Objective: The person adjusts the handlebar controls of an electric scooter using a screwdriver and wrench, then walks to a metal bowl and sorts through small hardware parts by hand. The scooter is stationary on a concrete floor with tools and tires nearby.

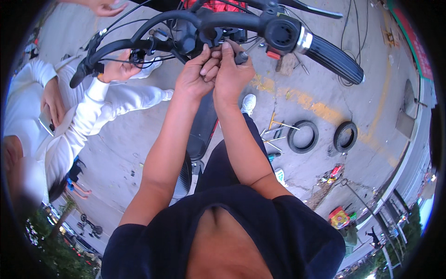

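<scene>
The handlebar [234, 19] at twelve o'clock looks stiff, best held by its two-o'clock ribbed handle [337, 56]; left hand [197, 74] and right hand [233, 74] curl inward, their grip's contents hidden.

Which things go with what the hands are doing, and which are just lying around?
Seem part of the job:
left hand
right hand
black handlebar
dark-handled tool in the right hand

Lying on the ground:
left tyre
right tyre
T-handled tool, though it might belong too

Two tyres [304, 150] and tools [272, 122] lie on grey ground [125, 153].
</scene>
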Motion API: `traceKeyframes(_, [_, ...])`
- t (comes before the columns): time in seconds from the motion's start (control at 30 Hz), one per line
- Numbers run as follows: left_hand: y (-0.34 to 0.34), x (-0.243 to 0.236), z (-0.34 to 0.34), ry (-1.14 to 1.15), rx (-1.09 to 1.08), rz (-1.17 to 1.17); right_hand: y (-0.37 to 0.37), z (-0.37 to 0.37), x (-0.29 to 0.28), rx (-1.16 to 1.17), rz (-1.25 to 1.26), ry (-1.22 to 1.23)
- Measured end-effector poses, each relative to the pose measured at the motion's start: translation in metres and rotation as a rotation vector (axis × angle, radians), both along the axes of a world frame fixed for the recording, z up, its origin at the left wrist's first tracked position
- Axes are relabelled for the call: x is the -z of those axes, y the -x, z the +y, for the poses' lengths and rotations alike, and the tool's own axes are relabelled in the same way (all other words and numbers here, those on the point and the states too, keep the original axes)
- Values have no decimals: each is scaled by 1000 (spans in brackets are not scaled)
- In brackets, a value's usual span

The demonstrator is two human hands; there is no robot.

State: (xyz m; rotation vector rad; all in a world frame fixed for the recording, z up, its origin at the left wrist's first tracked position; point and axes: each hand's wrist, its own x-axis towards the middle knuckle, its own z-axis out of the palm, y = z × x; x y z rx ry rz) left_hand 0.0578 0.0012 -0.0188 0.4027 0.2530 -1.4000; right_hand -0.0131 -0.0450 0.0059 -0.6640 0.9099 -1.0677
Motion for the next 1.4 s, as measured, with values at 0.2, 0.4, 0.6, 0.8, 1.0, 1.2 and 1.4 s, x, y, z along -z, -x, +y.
traceKeyframes(0.2, [7, -6, -6, -87, -35, -5, -1, -1, -5, -17, 241, 142])
traceKeyframes(0.4, [8, -3, -10, 56, -30, 23, -3, -17, 5, -47, 306, 295])
traceKeyframes(0.6, [9, -5, -13, 41, -32, -49, -4, -22, 7, -99, 328, 328])
traceKeyframes(0.8, [15, 4, -18, 144, -98, 66, -6, -19, 2, -123, 346, 374])
traceKeyframes(1.0, [17, 11, -17, 201, -87, 67, -5, -17, 2, -135, 346, 372])
traceKeyframes(1.2, [15, 16, -22, 200, -52, 68, 0, -24, 18, -142, 318, 351])
traceKeyframes(1.4, [6, 22, -13, 222, 42, 82, -2, -19, 7, -84, 289, 270])
